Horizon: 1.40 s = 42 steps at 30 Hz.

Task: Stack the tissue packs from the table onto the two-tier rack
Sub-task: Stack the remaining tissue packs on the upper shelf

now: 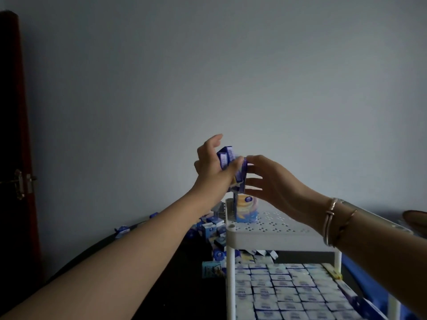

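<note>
Hands meet above the white perforated plastic two-tier rack [272, 234]: the left hand [213, 168] has its grip curled round several small blue-and-white tissue packs [227, 158], while the right hand [270, 181] pinches one upright pack [240, 181] between thumb and fingertips. One pack [246, 210] stands on the top shelf, the lower tier is tiled with packs [288, 294], and more lie loose [211, 229] on the dark counter [184, 273] beside the rack.

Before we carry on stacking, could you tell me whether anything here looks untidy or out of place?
Yes. The loose packs on the dark table left of the rack lie in a jumbled heap, tilted every way, unlike the neat rows on the lower tier.
</note>
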### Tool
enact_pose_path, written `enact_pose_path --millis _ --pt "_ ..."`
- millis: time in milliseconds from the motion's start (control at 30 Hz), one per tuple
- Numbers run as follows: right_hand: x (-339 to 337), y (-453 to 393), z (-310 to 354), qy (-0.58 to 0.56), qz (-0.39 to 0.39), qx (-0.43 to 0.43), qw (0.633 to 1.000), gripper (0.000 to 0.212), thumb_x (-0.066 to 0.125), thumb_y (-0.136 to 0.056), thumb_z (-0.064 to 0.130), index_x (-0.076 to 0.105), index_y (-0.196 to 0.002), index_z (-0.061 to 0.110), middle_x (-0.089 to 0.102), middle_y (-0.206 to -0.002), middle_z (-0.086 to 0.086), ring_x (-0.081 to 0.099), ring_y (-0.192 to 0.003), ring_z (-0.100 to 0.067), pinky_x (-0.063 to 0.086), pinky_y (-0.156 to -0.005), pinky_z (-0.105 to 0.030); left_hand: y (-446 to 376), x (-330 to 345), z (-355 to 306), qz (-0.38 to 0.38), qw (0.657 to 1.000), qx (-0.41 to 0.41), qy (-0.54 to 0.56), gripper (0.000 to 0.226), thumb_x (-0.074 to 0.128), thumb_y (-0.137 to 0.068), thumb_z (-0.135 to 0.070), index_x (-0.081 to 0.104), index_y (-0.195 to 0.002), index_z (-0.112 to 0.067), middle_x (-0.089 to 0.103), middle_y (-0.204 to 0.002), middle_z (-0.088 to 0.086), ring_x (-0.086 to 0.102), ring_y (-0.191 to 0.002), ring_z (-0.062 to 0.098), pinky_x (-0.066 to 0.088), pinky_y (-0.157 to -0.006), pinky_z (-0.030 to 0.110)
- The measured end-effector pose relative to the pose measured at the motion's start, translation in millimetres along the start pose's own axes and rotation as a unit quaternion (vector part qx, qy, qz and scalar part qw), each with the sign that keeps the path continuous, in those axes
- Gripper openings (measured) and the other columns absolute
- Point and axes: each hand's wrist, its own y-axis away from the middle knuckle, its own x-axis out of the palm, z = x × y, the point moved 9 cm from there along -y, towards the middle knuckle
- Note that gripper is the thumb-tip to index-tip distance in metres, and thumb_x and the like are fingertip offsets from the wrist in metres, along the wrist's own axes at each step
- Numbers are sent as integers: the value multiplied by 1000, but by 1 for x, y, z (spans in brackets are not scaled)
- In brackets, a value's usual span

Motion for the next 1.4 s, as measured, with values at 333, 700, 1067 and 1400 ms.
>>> enact_pose_path --millis 333,700,1067,1400 --pt "-21 11 -34 64 14 71 995 38 71 -81 10 50 -112 7 70 -100 -7 71 -87 -14 57 -73 -22 30 57 0 239 933 -170 207 67 17 -99 -53 69 -56 -44 61 -52 -27 58 -81 6 47 -96 43" --pt "-54 6 -62 87 13 113 990 69 54 -75 -25 28 -130 8 51 -121 -22 59 -105 -27 53 -83 -34 38 41 71 174 952 -233 101 69 47 -83 -1 28 -147 -20 29 -148 4 31 -122 13 22 -91 28" --pt "-54 9 -105 345 105 290 887 34 52 -89 6 50 -122 13 59 -113 -7 53 -96 -15 43 -78 -20 53 82 101 329 902 -268 -85 90 61 -53 -37 38 -139 -33 51 -132 1 50 -118 17 43 -102 36" --pt "-24 -6 -120 438 120 259 853 13 44 -100 25 52 -90 23 56 -90 1 48 -84 -7 37 -70 -12 53 75 91 324 899 -260 -137 69 59 -67 -30 44 -134 -21 56 -126 4 52 -113 20 43 -101 34"
